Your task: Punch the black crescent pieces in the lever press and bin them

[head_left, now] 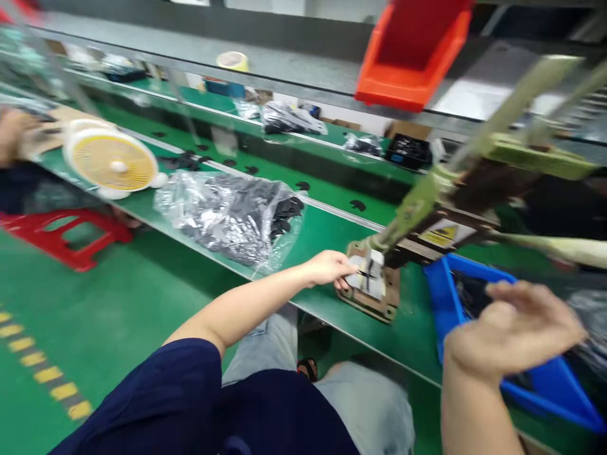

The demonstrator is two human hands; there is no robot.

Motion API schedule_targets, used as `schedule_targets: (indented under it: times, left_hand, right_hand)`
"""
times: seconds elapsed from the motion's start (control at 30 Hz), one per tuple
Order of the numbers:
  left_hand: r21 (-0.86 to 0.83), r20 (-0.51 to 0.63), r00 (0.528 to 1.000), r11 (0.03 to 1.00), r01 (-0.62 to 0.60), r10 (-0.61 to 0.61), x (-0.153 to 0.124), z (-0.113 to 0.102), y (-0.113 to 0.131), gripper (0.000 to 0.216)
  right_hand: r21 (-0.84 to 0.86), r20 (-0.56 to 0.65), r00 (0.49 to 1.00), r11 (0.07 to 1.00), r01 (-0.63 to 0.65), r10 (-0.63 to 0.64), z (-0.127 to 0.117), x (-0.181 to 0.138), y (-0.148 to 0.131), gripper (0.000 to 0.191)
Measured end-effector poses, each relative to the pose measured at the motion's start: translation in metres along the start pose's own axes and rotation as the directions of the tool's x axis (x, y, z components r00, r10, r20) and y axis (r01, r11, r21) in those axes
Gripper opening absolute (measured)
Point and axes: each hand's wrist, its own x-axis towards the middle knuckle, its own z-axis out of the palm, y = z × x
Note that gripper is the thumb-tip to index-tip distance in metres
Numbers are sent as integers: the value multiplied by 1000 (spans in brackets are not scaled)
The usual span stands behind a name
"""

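Observation:
My left hand [329, 268] reaches to the base of a green hand press [417, 205], its thumb and fingers pinched together at the edge of a pale metal fixture plate [377, 287]. A thin dark piece [366, 274] lies across that plate, right by the fingertips. What is between the fingers is too small to make out. My right hand [515, 328] is raised over a blue bin [446, 297] and smeared by motion, so its grip is unclear. Black parts [467, 291] lie inside the bin. The press lever [559, 246] extends to the right, above that hand.
A clear bag of black parts [222, 215] lies on the green bench left of the press. Loose black pieces [358, 205] dot the green strip behind. A yellow-and-white fan [111, 161] and another person's hand [14, 129] are at left. An orange bin [393, 95] hangs overhead.

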Motion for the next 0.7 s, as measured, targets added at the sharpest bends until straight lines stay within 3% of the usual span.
schedule_targets:
  times: [0.13, 0.23, 0.4, 0.57, 0.7]
  left_hand:
    - [-90, 94, 995, 995, -35, 44, -31, 5, 3, 51]
    - [-79, 142, 990, 997, 5, 6, -42, 13, -3, 55]
    - [-66, 139, 990, 997, 43, -33, -51, 19, -13, 51]
    - [-136, 225, 971, 984, 115, -82, -51, 17, -11, 53]
    - [-14, 147, 987, 998, 67, -64, -52, 11, -8, 47]
  right_hand:
    - [92, 172, 966, 974, -208, 191, 44, -46, 37, 53]
    - [103, 213, 951, 963, -250, 224, 60, -56, 45, 48]
    - [11, 142, 970, 980, -201, 197, 66, -61, 38, 42]
    - [13, 91, 986, 989, -145, 143, 75, -67, 34, 42]
    - [-88, 244, 969, 996, -29, 50, 70, -60, 40, 36]
